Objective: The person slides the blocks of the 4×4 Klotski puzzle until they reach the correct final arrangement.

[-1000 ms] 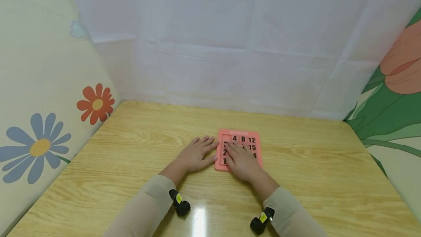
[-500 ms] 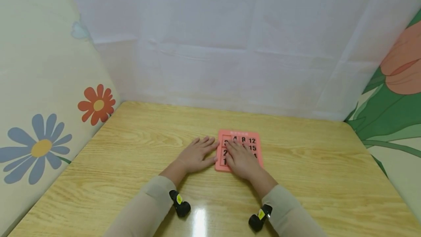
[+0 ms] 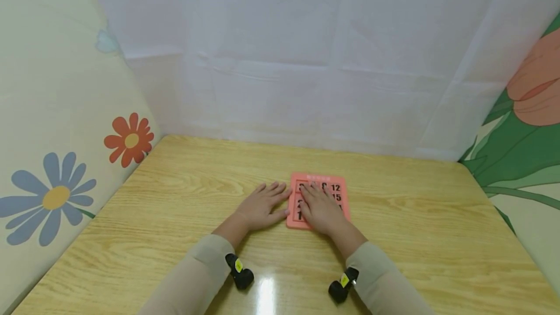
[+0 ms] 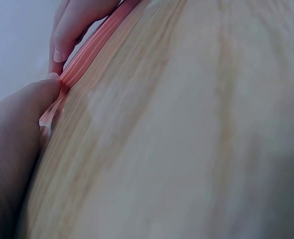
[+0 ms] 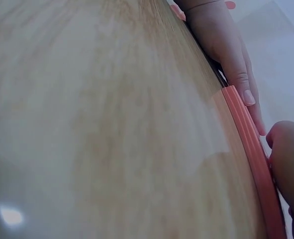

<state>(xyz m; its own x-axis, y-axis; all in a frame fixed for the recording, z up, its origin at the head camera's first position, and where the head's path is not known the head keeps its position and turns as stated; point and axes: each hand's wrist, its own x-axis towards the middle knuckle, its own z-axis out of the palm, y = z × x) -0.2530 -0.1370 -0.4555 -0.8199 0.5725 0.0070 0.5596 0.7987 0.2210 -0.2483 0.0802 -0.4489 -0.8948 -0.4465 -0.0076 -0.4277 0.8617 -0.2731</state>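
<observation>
A pink sliding number puzzle (image 3: 342,180) with black-numbered tiles lies flat on the wooden table. My left hand (image 3: 260,206) rests beside it, fingers straight, the tips of its thumb and forefinger at the puzzle's left edge. Laid over the tiles is my right hand (image 3: 324,212), its fingers extended and the forefinger on the 3 tile (image 3: 301,187) in the top left corner. Several tiles are hidden beneath that hand. In the left wrist view, my left thumb (image 4: 25,102) meets the puzzle's side (image 4: 92,52). The right wrist view shows the near edge (image 5: 248,134) between both hands.
The wooden table (image 3: 428,237) extends around the puzzle on all sides. A white cloth (image 3: 271,62) hangs behind it, and flower-printed panels (image 3: 39,111) stand at both sides. A small black camera is strapped to each wrist.
The 3 tile has slid away from me, from the second row into the gap at the top left corner. My right hand has moved slightly left; the left hand stays put.
</observation>
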